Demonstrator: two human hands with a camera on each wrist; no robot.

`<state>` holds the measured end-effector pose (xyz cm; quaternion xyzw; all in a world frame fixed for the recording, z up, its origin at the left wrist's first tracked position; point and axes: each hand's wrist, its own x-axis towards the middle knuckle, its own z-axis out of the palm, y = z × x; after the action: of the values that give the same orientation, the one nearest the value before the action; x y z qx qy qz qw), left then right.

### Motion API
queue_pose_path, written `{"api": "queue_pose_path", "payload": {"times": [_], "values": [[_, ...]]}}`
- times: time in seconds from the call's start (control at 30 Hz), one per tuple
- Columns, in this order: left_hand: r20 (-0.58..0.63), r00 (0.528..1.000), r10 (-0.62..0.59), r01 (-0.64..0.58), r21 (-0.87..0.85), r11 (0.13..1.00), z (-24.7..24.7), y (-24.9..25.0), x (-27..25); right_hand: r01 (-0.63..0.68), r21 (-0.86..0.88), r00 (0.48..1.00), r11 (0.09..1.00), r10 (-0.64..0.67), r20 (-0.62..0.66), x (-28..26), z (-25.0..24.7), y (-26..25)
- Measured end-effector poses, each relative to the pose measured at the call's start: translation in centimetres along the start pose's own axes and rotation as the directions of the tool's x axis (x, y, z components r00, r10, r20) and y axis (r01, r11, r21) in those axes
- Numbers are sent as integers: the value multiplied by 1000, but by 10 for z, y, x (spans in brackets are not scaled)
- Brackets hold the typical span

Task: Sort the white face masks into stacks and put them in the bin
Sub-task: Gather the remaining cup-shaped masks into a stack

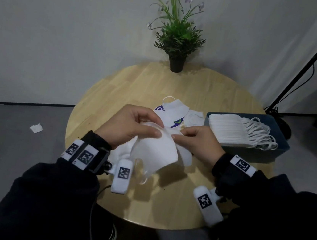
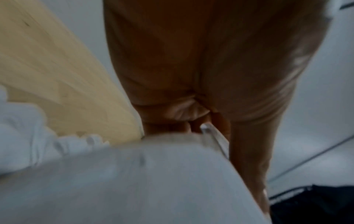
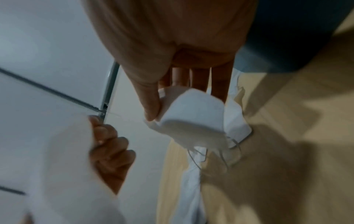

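Over the middle of the round wooden table (image 1: 117,87), my left hand (image 1: 133,124) pinches a white face mask (image 1: 155,151) by its top edge, and the mask hangs down toward me. My right hand (image 1: 197,140) pinches a second white mask (image 3: 193,115) between thumb and fingers, just right of the first. More loose masks (image 1: 177,108) lie on the table beyond my hands, one over a purple printed wrapper. A blue bin (image 1: 273,154) at the table's right edge holds a long stack of masks (image 1: 232,129) with their ear loops to the right.
A potted plant (image 1: 178,40) stands at the table's far edge. A scrap of white paper (image 1: 36,127) lies on the grey floor to the left. A black stand leg (image 1: 310,62) slants up at the right.
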<state>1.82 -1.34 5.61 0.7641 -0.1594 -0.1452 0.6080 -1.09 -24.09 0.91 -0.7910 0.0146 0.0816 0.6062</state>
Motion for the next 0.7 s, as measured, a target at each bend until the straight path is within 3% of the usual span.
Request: {"api": "queue_pose_path", "payload": {"times": [0.13, 0.3, 0.37, 0.5, 0.7], "values": [[-44, 999, -16, 23, 155, 988, 19, -12, 5, -89, 234, 993, 968, 67, 98, -6, 7, -11], [-189, 981, 49, -7, 217, 976, 20, -19, 9, -9, 221, 995, 975, -14, 103, -6, 6, -3], [-147, 989, -23, 50, 185, 981, 14, -18, 11, -16, 219, 993, 976, -11, 121, -7, 4, -1], [76, 991, -114, 109, 69, 992, 6, -19, 9, -33, 243, 988, 969, -5, 157, -10, -1, 2], [13, 988, -153, 149, 159, 976, 7, -25, 10, -68, 266, 989, 961, 29, 148, -15, -3, 2]]}}
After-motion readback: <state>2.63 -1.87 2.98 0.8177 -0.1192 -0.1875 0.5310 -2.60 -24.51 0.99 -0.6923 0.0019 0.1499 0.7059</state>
